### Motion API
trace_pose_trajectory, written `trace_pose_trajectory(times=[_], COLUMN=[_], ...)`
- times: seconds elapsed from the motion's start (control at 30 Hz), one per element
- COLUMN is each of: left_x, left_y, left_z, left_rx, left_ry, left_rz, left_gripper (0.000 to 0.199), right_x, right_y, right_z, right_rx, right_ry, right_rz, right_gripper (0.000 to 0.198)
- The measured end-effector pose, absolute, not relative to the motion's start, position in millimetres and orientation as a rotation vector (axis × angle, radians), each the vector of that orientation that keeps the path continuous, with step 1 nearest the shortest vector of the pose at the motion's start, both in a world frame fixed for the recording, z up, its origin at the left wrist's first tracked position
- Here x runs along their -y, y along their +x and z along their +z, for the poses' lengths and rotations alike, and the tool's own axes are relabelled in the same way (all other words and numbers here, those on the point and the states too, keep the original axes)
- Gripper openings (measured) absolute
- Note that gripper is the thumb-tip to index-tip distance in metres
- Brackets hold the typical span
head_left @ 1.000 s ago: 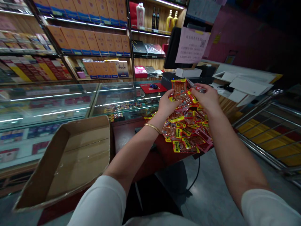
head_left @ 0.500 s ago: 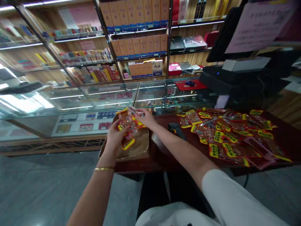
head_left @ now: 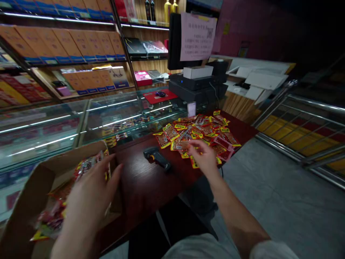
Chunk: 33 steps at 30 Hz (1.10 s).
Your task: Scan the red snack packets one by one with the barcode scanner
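My left hand (head_left: pixel 87 192), slightly blurred, is over the cardboard box (head_left: pixel 35 180) at the lower left. Its thumb and fingers close around red-and-yellow snack packets (head_left: pixel 87 166), which the hand partly hides. More packets (head_left: pixel 52 216) lie inside the box under my wrist. On the right, my right hand (head_left: pixel 203 156) reaches the edge of a heap of similar clear, red and yellow snack packets (head_left: pixel 205 126). Thumb and forefinger pinch the end of one snack packet (head_left: pixel 180 145) at the heap's near left side.
A black barcode scanner (head_left: pixel 156 158) lies on the dark red table (head_left: pixel 134 187) between box and heap. Behind runs a glass display counter (head_left: pixel 118 111) with a mouse on a red mat (head_left: pixel 164 95) and a monitor (head_left: pixel 175 43). A metal railing (head_left: pixel 302 133) stands at right.
My view has swung right. My right hand has left the box and moved right to the heap of packets. My left hand remains at the box with packets.
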State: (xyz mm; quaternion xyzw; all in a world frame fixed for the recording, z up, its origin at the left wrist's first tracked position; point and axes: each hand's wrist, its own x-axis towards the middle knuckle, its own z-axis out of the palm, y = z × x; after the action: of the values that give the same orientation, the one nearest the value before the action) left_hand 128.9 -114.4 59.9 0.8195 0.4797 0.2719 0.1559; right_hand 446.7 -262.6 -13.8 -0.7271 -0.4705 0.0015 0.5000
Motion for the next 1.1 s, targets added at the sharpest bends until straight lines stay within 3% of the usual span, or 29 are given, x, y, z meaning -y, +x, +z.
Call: trace_pose_trajectory(times=[0.07,0.1,0.17,0.27,0.37,0.47,0.7,0.8,0.93,1.1], left_x=[152,168,192,200,189,178,182,189,192,186], left_y=[208,247,317,388,422,434,429,426,428,435], left_z=[48,40,19,-12,-34,-40,-41,-50,-56,-49], left_rx=[-0.980,-0.742,-0.483,-0.387,-0.413,-0.446,-0.443,-0.458,-0.479,-0.479], left_ry=[2.535,2.631,2.801,2.978,3.060,3.073,3.055,3.019,3.002,3.046], left_rz=[0.828,0.709,0.464,0.200,0.010,-0.101,-0.030,0.009,-0.001,-0.064], left_gripper=[0.049,0.055,0.082,0.116,0.128,0.125,0.089,0.092,0.109,0.085], right_x=[312,331,360,378,380,377,364,361,370,378], right_y=[516,545,590,627,649,664,650,642,648,666], right_z=[-37,-49,-69,-91,-96,-85,-79,-89,-88,-66], right_rx=[1.020,1.008,1.069,1.318,1.575,1.763,1.797,1.778,1.783,1.688], right_ry=[-1.921,-1.995,-2.129,-2.238,-2.266,-2.266,-2.389,-2.427,-2.441,-2.477], right_rz=[-0.139,-0.179,-0.168,-0.034,0.065,0.085,-0.215,-0.342,-0.426,-0.535], right_gripper=[0.049,0.065,0.094,0.098,0.093,0.083,0.079,0.065,0.062,0.054])
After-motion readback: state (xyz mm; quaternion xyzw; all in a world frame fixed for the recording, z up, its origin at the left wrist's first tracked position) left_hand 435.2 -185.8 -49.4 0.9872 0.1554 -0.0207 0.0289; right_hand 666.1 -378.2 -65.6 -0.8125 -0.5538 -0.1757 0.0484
